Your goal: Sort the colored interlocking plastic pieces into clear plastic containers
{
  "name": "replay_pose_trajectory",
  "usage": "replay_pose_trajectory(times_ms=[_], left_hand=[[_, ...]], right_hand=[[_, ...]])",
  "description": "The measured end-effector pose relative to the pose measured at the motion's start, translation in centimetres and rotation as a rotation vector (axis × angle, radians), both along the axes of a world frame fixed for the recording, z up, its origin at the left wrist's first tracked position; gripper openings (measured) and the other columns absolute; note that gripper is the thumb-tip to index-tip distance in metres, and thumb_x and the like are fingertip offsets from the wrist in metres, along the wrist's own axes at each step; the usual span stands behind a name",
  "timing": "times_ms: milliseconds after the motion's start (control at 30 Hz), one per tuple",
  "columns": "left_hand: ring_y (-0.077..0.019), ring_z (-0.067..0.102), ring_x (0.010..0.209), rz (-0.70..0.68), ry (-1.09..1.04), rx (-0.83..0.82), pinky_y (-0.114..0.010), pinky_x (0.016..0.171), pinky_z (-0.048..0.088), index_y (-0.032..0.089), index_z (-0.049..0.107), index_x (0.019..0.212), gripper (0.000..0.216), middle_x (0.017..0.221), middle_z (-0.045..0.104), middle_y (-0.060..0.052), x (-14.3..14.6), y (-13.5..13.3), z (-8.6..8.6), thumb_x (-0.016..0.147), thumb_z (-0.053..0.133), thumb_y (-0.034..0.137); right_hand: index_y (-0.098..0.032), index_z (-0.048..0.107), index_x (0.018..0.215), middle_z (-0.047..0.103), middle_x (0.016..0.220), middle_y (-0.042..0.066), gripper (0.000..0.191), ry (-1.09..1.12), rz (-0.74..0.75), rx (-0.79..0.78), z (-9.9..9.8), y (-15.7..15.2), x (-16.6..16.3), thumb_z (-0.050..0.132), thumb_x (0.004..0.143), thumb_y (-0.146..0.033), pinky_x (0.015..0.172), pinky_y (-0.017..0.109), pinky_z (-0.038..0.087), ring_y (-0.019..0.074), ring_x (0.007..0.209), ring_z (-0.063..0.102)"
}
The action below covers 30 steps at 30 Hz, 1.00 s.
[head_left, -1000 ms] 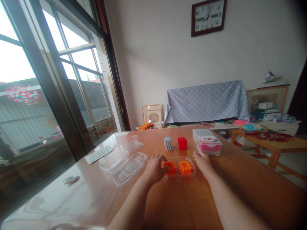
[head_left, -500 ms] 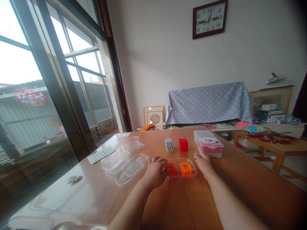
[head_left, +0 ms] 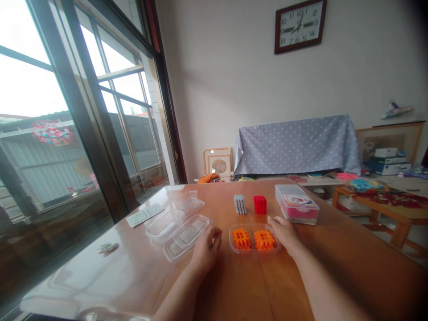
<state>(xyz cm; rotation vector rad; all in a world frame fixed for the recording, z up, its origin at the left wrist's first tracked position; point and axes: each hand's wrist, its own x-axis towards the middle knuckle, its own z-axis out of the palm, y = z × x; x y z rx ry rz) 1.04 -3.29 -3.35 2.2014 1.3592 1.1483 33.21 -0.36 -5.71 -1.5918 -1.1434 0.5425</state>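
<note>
A clear plastic tray (head_left: 253,252) lies on the table with two orange blocks of interlocked pieces in it, a left orange block (head_left: 241,239) and a right orange block (head_left: 264,240). My left hand (head_left: 206,249) is to the left of the tray, apart from it, its fingers loosely bent and nothing seen in them. At the tray's right rim is my right hand (head_left: 285,232), fingers stretched forward and holding nothing; whether it touches the rim I cannot tell. Beyond the tray stand a grey block (head_left: 240,204) and a red block (head_left: 260,204).
Clear containers and lids (head_left: 185,234) lie left of my left hand. A lidded box with pink contents (head_left: 299,211) stands beyond my right hand. Farther left are a paper sheet (head_left: 145,215) and a small object (head_left: 108,248) on the wooden table (head_left: 234,290).
My left hand has drawn back leftward from the left orange block, which now shows fully in the tray. My right hand stays by the right rim. The view has shifted slightly.
</note>
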Motion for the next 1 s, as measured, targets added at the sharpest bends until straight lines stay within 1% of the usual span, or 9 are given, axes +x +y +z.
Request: replay_pose_trajectory(times_ms=[133,200,267,367,467,567,633,800,1000], left_hand=[[-0.0196,0.067,0.091,-0.031,0.05,-0.044,-0.029,0.08,0.048,0.021,0.066,0.1,0.016,0.099,0.074,-0.005,0.4,-0.8,0.0,0.093,0.051,0.021],[-0.0197,0.067,0.092,-0.045,0.083,-0.049,-0.029,0.08,0.047,0.022,0.067,0.098,0.016,0.099,0.074,-0.005,0.6,-1.0,0.2,0.092,0.052,0.02],[-0.0199,0.067,0.093,-0.027,0.106,-0.042,-0.029,0.081,0.046,0.022,0.067,0.096,0.016,0.1,0.075,-0.004,0.5,-1.1,0.4,0.092,0.052,0.019],[-0.0213,0.066,0.099,0.077,0.145,-0.018,-0.032,0.087,0.043,0.023,0.067,0.097,0.017,0.102,0.075,-0.004,-0.1,-0.9,0.7,0.092,0.052,0.019],[-0.0245,0.062,0.108,0.245,0.204,-0.01,-0.037,0.094,0.039,0.024,0.067,0.101,0.017,0.109,0.074,-0.005,-1.1,-0.5,0.9,0.091,0.054,0.021],[-0.0285,0.056,0.116,0.419,0.289,-0.035,-0.042,0.097,0.035,0.026,0.067,0.11,0.023,0.119,0.071,-0.007,-1.9,-0.1,0.9,0.09,0.056,0.025],[-0.0311,0.053,0.118,0.498,0.359,-0.064,-0.044,0.098,0.034,0.026,0.067,0.113,0.026,0.121,0.069,-0.008,-2.2,0.1,0.9,0.089,0.056,0.028],[-0.0324,0.051,0.116,0.6,0.445,-0.113,-0.045,0.094,0.033,0.024,0.068,0.108,0.025,0.118,0.068,-0.01,-2.6,0.1,0.8,0.089,0.053,0.029],[-0.0332,0.052,0.112,0.606,0.408,-0.09,-0.046,0.091,0.032,0.024,0.069,0.104,0.024,0.115,0.069,-0.011,-2.9,0.1,0.9,0.087,0.051,0.023]], right_hand=[[-0.021,0.069,0.07,0.064,0.058,0.0,0.042,0.04,0.04,-0.034,0.0,0.0,-0.3,0.059,0.079,-0.061,0.057,0.027,0.041,0.0185,0.06,0.06],[-0.021,0.07,0.072,0.063,0.056,0.001,0.042,0.101,0.06,-0.047,-0.2,0.2,-0.2,0.061,0.077,-0.062,0.055,0.028,0.041,0.0189,0.057,0.06],[-0.02,0.071,0.074,0.061,0.054,0.001,0.043,0.143,0.06,-0.042,-0.6,0.4,-0.1,0.062,0.077,-0.062,0.052,0.029,0.041,0.0187,0.053,0.058],[-0.018,0.073,0.081,0.06,0.053,0.001,0.048,0.181,0.038,-0.038,-1.0,0.7,0.2,0.062,0.078,-0.064,0.051,0.029,0.041,0.018,0.05,0.056],[-0.017,0.073,0.087,0.059,0.054,0.0,0.051,0.2,0.017,-0.046,-1.2,0.7,0.4,0.061,0.079,-0.066,0.053,0.029,0.042,0.0178,0.052,0.056],[-0.017,0.073,0.088,0.06,0.056,0.0,0.05,0.194,0.001,-0.045,-1.1,0.6,0.5,0.061,0.079,-0.065,0.056,0.029,0.044,0.0181,0.057,0.058],[-0.018,0.073,0.086,0.06,0.057,0.0,0.049,0.187,-0.005,-0.046,-1.1,0.6,0.5,0.061,0.079,-0.065,0.056,0.028,0.044,0.0179,0.057,0.058],[-0.018,0.072,0.085,0.06,0.057,-0.001,0.048,0.175,-0.006,-0.053,-1.1,0.6,0.6,0.061,0.078,-0.064,0.055,0.028,0.044,0.017,0.055,0.057],[-0.017,0.073,0.084,0.06,0.056,0.0,0.047,0.193,-0.012,-0.04,-1.1,0.6,0.6,0.063,0.076,-0.063,0.055,0.029,0.045,0.0178,0.056,0.057]])
